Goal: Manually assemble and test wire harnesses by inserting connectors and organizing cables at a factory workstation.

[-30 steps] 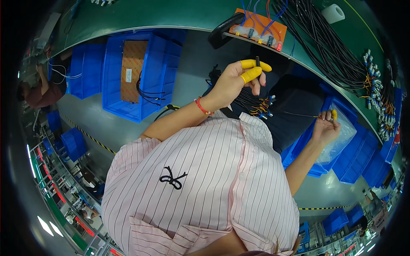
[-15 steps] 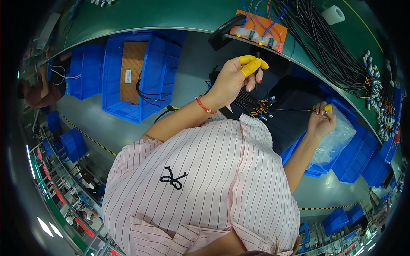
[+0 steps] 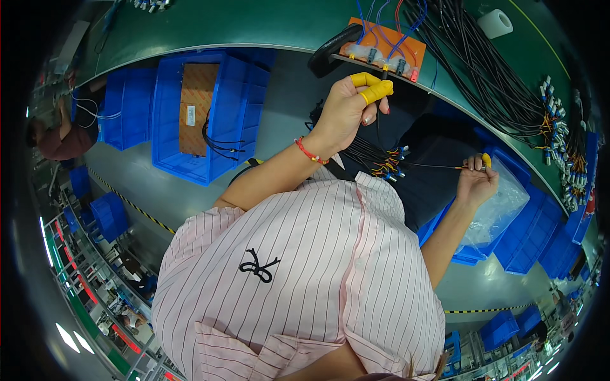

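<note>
My left hand [image 3: 356, 108], with yellow finger cots on its thumb and a finger, pinches the black plug [image 3: 385, 73] of a cable. The plug is lined up with a yellow socket on the front edge of an orange board [image 3: 413, 47]; whether it is seated I cannot tell. Blue and red wires [image 3: 400, 28] run up from the board. Off to the right, my right hand [image 3: 476, 181], also with a yellow finger cot, closes on the end of a thin wire [image 3: 438, 166]. Between the hands, a bundle of black cables [image 3: 368, 151] with small connectors rests by my lap.
Many black cables with white and blue connectors [image 3: 556, 120] lie along the green bench [image 3: 254, 22]. A white roll [image 3: 495, 23] stands behind them. Blue bins [image 3: 164, 127] stand below at left, others with clear plastic [image 3: 502, 203] at right. A person [image 3: 63, 136] sits far left.
My left hand has moved slightly up, bringing the black plug to the board's yellow socket, and its raised finger has drawn in. My right hand has barely shifted.
</note>
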Available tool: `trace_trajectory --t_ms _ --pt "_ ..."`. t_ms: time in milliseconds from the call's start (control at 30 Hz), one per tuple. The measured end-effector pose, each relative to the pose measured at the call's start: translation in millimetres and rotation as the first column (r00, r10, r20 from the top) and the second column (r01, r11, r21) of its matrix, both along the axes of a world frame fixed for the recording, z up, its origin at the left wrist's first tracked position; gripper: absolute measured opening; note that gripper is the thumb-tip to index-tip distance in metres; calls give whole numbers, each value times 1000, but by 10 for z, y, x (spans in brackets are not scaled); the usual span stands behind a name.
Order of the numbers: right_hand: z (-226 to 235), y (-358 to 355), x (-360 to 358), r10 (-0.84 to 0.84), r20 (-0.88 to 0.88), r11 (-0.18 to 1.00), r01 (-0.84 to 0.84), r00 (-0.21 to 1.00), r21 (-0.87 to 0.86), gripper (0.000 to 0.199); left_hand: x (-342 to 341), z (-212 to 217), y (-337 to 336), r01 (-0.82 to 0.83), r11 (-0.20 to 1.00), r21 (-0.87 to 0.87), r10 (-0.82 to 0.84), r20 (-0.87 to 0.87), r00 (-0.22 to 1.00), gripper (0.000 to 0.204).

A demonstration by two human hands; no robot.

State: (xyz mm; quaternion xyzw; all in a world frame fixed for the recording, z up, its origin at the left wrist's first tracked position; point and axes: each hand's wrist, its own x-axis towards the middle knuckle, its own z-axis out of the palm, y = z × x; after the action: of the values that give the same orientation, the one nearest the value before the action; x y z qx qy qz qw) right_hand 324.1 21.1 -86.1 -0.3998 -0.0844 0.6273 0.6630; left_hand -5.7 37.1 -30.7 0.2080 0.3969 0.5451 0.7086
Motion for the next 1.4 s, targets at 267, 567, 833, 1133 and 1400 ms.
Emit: trace_trajectory --t_ms 267,567,833,1133,1400 --pt "-6 5 21 -15 10 1000 15 1000 -18 31 -35 76 5 2 999 -54 3 87 996 14" --pt "-32 21 23 -7 3 1000 8 1000 -14 34 -54 116 12 15 998 -60 -14 12 1000 18" --pt "-53 23 25 0 -4 1000 0 1000 -9 36 -9 136 60 -14 996 -90 21 76 997 19" --pt "-3 -24 3 -26 12 1000 26 1000 -7 35 -29 127 95 -34 996 -87 49 178 983 20" --pt "-15 -101 84 -62 -3 988 62 998 144 12 -62 92 148 72 996 -47 -71 32 997 22"
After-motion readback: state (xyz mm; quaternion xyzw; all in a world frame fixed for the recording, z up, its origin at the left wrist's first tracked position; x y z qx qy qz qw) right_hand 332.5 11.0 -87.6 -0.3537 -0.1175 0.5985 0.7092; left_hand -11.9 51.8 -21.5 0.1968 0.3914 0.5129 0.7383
